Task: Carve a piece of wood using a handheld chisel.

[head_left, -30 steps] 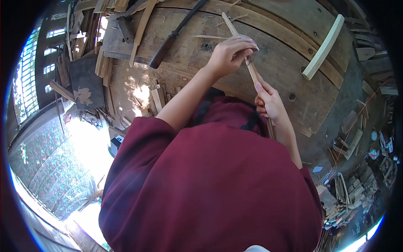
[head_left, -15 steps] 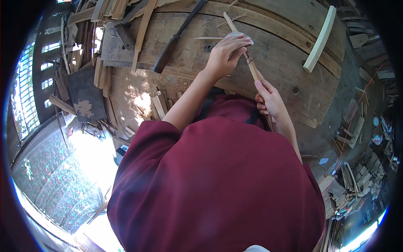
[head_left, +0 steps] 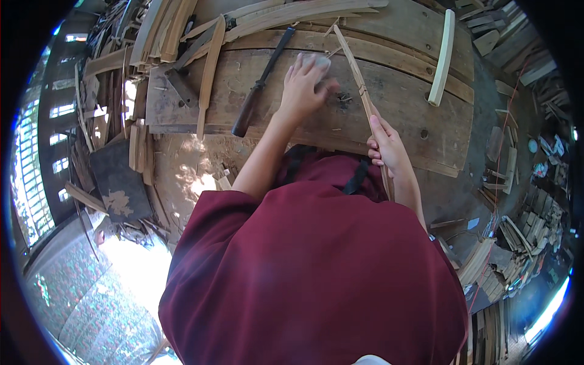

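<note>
My right hand (head_left: 388,145) is closed around the lower part of a long, narrow wooden strip (head_left: 356,72). The strip slants up and away over the workbench, with dark marks partway along it; its near end runs down beside my shirt. My left hand (head_left: 302,90), smeared by motion, is off the strip and to its left. A small pale sheet (head_left: 323,63), blurred and whitish, shows at its fingers and thumb; what it is made of I cannot tell. Left of that hand lies a chisel-like tool (head_left: 248,108) with a dark handle and long dark blade.
The worn wooden workbench (head_left: 401,131) has holes in its top. A pale squared wood bar (head_left: 442,61) lies at its right. A flat tapered piece (head_left: 210,79) and stacked boards (head_left: 173,33) are on the left. Scrap wood (head_left: 529,225) covers the floor at right.
My left hand has come off the strip and moved left with the pale sheet. My right hand keeps its hold on the strip. The whole view has shifted slightly.
</note>
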Tool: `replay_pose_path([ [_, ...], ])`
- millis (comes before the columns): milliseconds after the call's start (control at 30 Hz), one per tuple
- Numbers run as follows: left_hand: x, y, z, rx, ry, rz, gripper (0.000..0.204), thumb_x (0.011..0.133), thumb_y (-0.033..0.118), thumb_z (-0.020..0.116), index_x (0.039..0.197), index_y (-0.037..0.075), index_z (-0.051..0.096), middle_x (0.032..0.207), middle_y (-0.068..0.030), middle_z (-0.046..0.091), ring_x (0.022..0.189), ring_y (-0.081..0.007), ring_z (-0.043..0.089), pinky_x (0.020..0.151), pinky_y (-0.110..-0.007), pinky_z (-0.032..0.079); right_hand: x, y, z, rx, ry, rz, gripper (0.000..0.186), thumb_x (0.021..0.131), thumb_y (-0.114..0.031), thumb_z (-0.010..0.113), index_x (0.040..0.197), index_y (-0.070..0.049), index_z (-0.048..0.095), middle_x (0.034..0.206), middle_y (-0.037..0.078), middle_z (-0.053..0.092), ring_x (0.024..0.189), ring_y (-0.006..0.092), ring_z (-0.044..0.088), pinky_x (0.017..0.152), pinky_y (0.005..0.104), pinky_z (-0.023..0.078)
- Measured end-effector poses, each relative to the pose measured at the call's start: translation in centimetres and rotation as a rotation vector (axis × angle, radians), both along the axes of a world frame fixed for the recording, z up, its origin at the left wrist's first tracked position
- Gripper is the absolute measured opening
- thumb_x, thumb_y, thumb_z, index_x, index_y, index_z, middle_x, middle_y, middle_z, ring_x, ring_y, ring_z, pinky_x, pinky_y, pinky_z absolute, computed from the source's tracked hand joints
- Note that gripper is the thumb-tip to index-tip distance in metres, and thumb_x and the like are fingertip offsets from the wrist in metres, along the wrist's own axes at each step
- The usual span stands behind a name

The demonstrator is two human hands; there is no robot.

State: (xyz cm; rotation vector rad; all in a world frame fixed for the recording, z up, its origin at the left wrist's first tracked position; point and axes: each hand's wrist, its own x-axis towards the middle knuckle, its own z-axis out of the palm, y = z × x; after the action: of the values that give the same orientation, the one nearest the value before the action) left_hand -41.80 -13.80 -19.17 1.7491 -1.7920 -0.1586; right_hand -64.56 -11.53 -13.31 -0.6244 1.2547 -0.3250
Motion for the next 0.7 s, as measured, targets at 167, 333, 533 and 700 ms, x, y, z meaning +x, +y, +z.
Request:
replay_pose_path([
  [167,-0.1,1.0,13.6,0.152,1.106,-0.710,0.073,0.091,0.056,0.057,0.133,-0.003,0.052,0.134,-0.0189,0.057,0.127,-0.0263,0.052,0.106,-0.040,0.038,0.7,1.1,-1.1,-0.047,-0.010,-0.090,0.050,0.101,-0.044,0.050,0.148,-0.033,0.039,0.061,-0.007,0.036,0.044,0.0013,0.031,0.037,0.0165,0.027],
  [333,0.4,5.4,24.1,-0.105,1.180,-1.780,0.081,0.085,0.077,0.045,0.116,0.005,0.065,0.110,-0.0315,0.062,0.089,-0.0388,0.067,0.080,-0.051,0.051,2.4,2.1,-1.9,-0.011,-0.030,-0.178,0.052,0.099,-0.046,0.053,0.147,-0.030,0.040,0.061,-0.007,0.037,0.043,0.0023,0.034,0.035,0.0174,0.028],
  [533,0.4,5.8,24.6,-0.167,1.260,-1.786,0.077,0.088,0.074,0.045,0.117,0.005,0.065,0.108,-0.0291,0.063,0.087,-0.0362,0.066,0.078,-0.048,0.052,3.7,3.3,-1.5,-0.066,-0.048,-0.223,0.051,0.098,-0.049,0.053,0.144,-0.029,0.041,0.063,-0.005,0.037,0.043,0.0030,0.034,0.035,0.0173,0.026],
  [700,-1.1,5.3,24.6,-0.205,1.355,-1.781,0.074,0.091,0.070,0.045,0.118,0.004,0.065,0.106,-0.0268,0.064,0.085,-0.0335,0.066,0.077,-0.045,0.053,3.9,3.8,-1.5,-0.078,-0.067,-0.259,0.051,0.101,-0.046,0.050,0.149,-0.035,0.037,0.062,-0.006,0.036,0.043,0.0018,0.033,0.036,0.0165,0.029],
])
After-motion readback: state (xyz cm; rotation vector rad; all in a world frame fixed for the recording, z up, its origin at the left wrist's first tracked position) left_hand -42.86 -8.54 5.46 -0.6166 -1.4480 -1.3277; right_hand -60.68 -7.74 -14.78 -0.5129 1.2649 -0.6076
